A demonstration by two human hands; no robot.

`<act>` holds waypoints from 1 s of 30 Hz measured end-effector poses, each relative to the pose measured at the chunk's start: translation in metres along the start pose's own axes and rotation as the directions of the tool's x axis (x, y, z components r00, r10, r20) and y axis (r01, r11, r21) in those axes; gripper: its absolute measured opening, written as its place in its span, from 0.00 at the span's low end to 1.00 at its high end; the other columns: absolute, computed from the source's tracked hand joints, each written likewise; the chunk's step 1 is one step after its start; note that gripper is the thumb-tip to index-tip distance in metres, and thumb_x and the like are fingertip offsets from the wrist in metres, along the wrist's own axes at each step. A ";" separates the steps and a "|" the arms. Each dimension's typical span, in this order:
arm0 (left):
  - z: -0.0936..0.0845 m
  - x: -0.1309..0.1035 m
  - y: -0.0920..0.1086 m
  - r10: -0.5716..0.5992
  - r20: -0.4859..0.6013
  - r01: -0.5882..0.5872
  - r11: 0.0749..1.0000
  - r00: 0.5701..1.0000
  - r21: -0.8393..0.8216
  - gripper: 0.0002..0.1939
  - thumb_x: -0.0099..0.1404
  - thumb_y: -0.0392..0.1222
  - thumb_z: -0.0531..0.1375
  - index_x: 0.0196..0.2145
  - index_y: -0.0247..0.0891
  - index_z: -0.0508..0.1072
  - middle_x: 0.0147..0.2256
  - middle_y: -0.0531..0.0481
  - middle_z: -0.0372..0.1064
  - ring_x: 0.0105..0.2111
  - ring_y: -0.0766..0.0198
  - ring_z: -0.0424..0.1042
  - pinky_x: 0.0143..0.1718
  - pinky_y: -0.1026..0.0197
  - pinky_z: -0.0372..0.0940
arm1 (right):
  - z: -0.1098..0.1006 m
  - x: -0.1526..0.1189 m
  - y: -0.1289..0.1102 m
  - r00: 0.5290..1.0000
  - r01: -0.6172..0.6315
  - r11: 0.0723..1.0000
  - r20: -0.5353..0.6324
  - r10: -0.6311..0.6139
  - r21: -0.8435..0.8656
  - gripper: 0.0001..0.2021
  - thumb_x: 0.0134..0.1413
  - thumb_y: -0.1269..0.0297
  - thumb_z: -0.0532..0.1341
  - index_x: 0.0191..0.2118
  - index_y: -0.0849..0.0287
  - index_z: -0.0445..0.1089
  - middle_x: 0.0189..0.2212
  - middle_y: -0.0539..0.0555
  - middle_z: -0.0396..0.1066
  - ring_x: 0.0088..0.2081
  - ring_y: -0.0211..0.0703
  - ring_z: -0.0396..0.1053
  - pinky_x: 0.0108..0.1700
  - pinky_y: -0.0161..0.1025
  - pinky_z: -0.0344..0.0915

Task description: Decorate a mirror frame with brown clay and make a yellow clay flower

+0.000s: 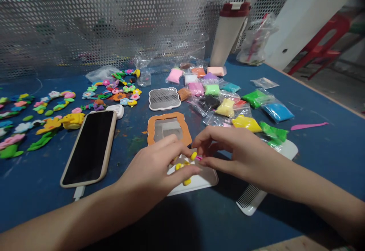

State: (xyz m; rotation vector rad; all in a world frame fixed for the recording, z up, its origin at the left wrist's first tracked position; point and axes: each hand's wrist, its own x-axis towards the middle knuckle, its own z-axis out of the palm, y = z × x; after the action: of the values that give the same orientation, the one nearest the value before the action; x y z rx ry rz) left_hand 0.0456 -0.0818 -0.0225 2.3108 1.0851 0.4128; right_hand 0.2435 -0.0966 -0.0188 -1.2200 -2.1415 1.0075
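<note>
My left hand (162, 163) is closed around a yellow clay piece (186, 182) with several rounded lobes, its thumb and index finger at the piece's edge. One yellow lobe (194, 155) shows by the index fingertip. My right hand (228, 152) pinches a thin pink tool (199, 158) whose end meets that lobe; most of it is hidden by the fingers. Beneath both hands lies a white flat board (205, 180). Just beyond them, a mirror with an orange clay frame (186, 129) rests on the table.
Bags of coloured clay (212, 89) spread behind my right hand. A white comb (251, 199) lies under my right forearm, with a pink clay knife (309, 126) farther right. At left are a phone (89, 146) and clay figures (49, 125). A tumbler (229, 34) stands behind.
</note>
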 end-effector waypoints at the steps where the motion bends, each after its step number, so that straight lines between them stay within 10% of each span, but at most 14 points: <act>1: 0.000 0.000 0.000 0.002 0.002 -0.002 1.000 1.000 -0.010 0.09 0.62 0.47 0.57 0.31 0.40 0.72 0.27 0.55 0.61 0.25 0.68 0.61 0.25 0.66 0.53 | 0.001 0.000 -0.001 1.000 0.002 1.000 0.004 -0.002 0.003 0.06 0.52 0.72 0.60 0.37 0.58 0.66 0.33 0.50 0.70 0.33 0.38 0.69 0.34 0.35 0.67; 13: -0.011 0.006 -0.007 -0.206 0.084 0.222 0.871 0.975 -0.439 0.12 0.64 0.45 0.54 0.26 0.37 0.67 0.25 0.58 0.62 0.26 0.69 0.61 0.27 0.69 0.55 | -0.029 -0.009 0.016 0.980 -0.056 0.978 0.175 0.092 -0.199 0.06 0.52 0.66 0.62 0.37 0.56 0.68 0.31 0.49 0.71 0.29 0.37 0.67 0.28 0.33 0.63; 22: -0.011 0.004 -0.005 -0.105 0.172 0.187 0.797 0.979 -0.574 0.07 0.62 0.43 0.56 0.31 0.38 0.72 0.31 0.56 0.68 0.34 0.66 0.66 0.37 0.67 0.59 | -0.005 0.007 -0.010 0.941 0.323 0.938 -0.060 -0.332 -0.127 0.13 0.56 0.69 0.60 0.47 0.57 0.70 0.40 0.54 0.69 0.40 0.36 0.67 0.42 0.33 0.64; 30: -0.012 0.000 -0.006 -0.165 0.135 0.213 0.750 0.977 -0.626 0.16 0.61 0.50 0.56 0.23 0.36 0.68 0.22 0.57 0.61 0.23 0.70 0.60 0.25 0.68 0.55 | 0.005 0.010 -0.019 0.915 0.329 0.932 -0.191 -0.354 -0.151 0.04 0.54 0.73 0.61 0.34 0.62 0.74 0.34 0.54 0.72 0.36 0.36 0.69 0.39 0.32 0.65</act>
State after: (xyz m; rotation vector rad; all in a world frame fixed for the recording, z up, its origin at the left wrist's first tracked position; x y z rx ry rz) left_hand 0.0366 -0.0746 -0.0166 1.5790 0.9418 0.5196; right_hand 0.2253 -0.0958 -0.0070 -0.9092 -2.1625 0.5789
